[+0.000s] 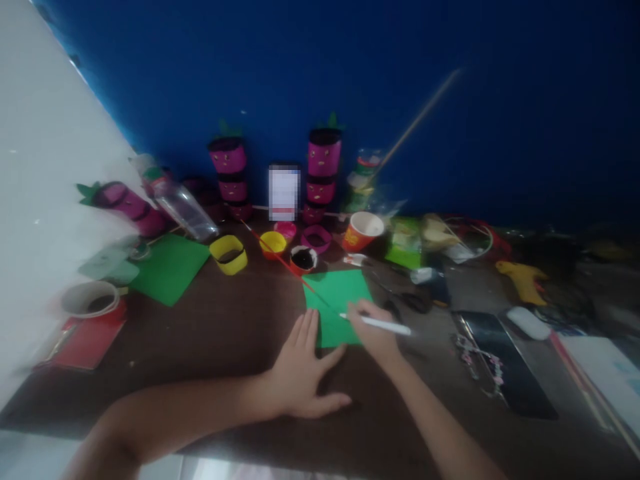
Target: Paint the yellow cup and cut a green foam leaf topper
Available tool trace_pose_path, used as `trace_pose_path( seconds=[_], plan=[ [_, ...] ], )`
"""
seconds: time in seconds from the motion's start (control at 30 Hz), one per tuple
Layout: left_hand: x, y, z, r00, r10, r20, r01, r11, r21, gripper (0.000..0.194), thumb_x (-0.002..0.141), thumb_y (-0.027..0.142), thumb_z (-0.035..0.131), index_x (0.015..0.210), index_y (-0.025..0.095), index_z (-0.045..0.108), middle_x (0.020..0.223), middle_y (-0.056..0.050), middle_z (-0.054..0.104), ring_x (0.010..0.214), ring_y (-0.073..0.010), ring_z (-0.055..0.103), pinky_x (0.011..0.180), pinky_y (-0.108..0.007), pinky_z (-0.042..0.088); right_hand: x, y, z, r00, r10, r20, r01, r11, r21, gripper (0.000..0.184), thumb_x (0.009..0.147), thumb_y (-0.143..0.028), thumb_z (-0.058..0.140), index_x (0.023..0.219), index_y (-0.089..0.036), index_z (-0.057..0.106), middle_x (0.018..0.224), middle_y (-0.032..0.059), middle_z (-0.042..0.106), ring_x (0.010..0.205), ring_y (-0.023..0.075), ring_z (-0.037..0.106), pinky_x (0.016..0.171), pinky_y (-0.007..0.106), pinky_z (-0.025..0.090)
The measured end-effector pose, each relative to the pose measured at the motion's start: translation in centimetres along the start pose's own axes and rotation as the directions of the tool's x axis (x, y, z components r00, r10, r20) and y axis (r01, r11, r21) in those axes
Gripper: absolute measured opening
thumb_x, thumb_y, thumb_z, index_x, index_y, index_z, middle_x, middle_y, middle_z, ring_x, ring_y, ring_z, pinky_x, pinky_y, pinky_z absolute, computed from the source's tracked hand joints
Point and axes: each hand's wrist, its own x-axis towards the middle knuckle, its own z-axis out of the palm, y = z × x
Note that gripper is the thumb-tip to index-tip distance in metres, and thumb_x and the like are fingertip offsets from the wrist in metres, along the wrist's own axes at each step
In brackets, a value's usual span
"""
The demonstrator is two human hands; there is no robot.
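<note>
Evidently, the step in hand is marking or drawing on a flat square sheet of bright green paper (333,290), which lies on the dark brown table (210,347) at the centre of the frame. The right hand (374,333), right of centre, has its grip closed around a slim white pen (387,325), the tip pointing left over the sheet; blur hides whether tip and paper touch. The left hand (299,373), low in the centre, is spread open palm down and grips nothing; its fingers lie along the sheet's left and lower edges, apparently to steady it.

The next move, as I judge it, calls for light, even pressure from the left hand, so that the paper stays put under the pen, and for a controlled stroke clear of those fingers.

A second green paper sheet (173,267) lies left of centre. Just right of it stands a short yellow paper ring (234,267), and two tall magenta stacked figures with green leafy tops (230,160) rise at the upper centre.
</note>
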Motion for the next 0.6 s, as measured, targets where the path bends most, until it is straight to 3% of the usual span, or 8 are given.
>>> trace_pose_path(
  seconds=[0.6],
  plan=[
    [-0.04,-0.07,0.19,1.0,-0.006,0.011,0.007,0.999,-0.042,0.075,0.079,0.069,0.043,0.142,0.03,0.032,0.154,-0.014,-0.018,0.137,-0.0492,0.002,0.106,-0.064,0.019,-0.35,0.75,-0.83,0.998,0.027,0.053,-0.029,0.999,0.039,0.036,0.078,-0.028,0.045,0.049,-0.021,0.026,0.046,-0.0059,0.026,0.046,0.0091,0.03,0.045,0.024,0.026]
  ],
)
